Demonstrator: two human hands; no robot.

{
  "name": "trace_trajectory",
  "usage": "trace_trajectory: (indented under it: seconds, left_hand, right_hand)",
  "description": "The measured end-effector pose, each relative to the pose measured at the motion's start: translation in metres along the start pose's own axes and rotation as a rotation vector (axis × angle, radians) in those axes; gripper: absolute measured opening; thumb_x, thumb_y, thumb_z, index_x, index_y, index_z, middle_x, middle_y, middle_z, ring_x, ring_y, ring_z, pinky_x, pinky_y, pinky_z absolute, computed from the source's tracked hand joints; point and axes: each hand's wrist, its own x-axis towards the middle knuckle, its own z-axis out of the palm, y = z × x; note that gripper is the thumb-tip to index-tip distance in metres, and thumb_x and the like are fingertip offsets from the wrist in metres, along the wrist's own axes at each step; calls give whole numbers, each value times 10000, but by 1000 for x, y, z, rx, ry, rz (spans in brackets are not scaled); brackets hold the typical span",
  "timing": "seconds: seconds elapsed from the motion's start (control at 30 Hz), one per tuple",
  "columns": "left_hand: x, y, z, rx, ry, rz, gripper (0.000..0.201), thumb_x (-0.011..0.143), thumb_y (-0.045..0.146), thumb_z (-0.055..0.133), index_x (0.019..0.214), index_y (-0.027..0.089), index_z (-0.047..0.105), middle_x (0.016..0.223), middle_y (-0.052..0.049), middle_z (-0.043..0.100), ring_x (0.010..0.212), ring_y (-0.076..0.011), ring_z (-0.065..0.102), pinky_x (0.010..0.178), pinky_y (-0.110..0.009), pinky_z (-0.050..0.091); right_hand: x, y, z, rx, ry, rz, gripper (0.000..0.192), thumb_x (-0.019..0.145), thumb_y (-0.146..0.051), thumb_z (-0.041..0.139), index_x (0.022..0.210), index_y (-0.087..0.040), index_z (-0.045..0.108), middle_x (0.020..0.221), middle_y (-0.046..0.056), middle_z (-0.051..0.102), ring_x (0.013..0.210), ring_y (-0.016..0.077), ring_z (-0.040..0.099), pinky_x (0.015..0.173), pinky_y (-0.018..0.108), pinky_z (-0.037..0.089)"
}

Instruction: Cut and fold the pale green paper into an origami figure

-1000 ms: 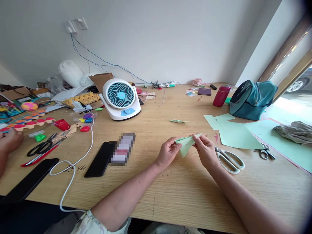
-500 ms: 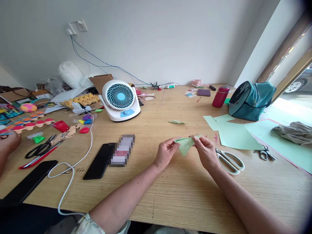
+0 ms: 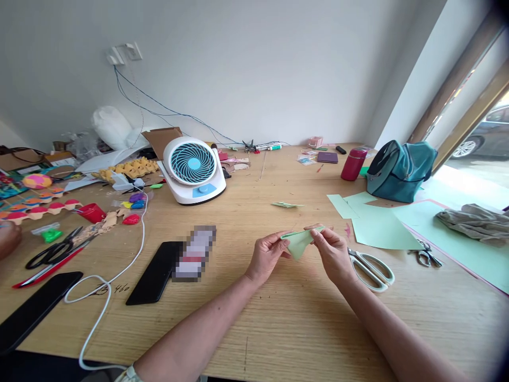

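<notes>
Between my two hands, above the wooden table (image 3: pixel 234 318), is a folded piece of light green paper (image 3: pixel 298 244) with its pointed end hanging down. My left hand (image 3: pixel 267 255) pinches its left corner between thumb and fingers. The right corner is gripped by my right hand (image 3: pixel 331 251), thumb on the near side. White-handled scissors (image 3: pixel 376 273) lie just right of my right wrist. Beyond my hands rests a small folded green paper piece (image 3: pixel 287 205). Larger green paper sheets (image 3: pixel 382 228) spread out to the right.
A white fan (image 3: pixel 193 170) stands at the back left, with a black phone (image 3: pixel 155 273) nearer. A white cable (image 3: pixel 131 257) loops across the left. A red bottle (image 3: pixel 353 164) and teal bag (image 3: pixel 401 172) stand at the back right. Another person's hand (image 3: pixel 8 239) shows at the left edge.
The view has shifted slightly. Both hands still hold the green paper, which is tilted a little differently. The other person's hand at the left shows less than before.
</notes>
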Motion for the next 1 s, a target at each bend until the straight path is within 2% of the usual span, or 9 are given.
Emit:
trace_trajectory:
  seconds: [0.23,1.0]
  left_hand:
    - [0,1,0,-14,-9,7,400,786,418,727,1079,145,742,1023,-84,736,798,-168,667,641,-262,613]
    - [0,0,-1,7,-6,24,399,773,431,738,1042,138,754,1014,-102,743,797,-182,678,666,-285,614]
  right_hand:
    - [1,1,0,19,51,11,194,782,-435,744,729,-250,724,873,18,701,716,154,506,693,296,438]
    - [2,1,-2,5,75,22,203,775,-465,735,782,-263,747,884,26,693,701,164,484,723,327,454]
